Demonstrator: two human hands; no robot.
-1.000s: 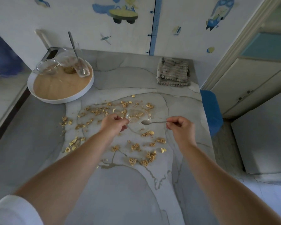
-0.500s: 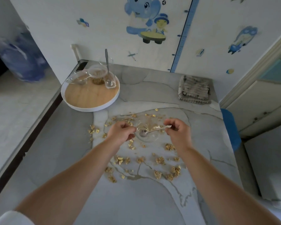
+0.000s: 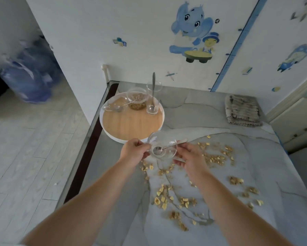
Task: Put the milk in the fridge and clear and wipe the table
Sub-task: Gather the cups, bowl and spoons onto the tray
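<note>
Lifted off table [image 3: 184,121], glass bowl [image 3: 166,155] with spoon [image 3: 169,147] nears tray [image 3: 102,121]

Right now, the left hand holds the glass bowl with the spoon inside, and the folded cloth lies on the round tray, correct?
No. In the head view the folded cloth lies on the table, apart from the round tray. The rest holds.

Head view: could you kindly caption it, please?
Left hand and right hand hold a glass bowl with a spoon near the tray.
</note>
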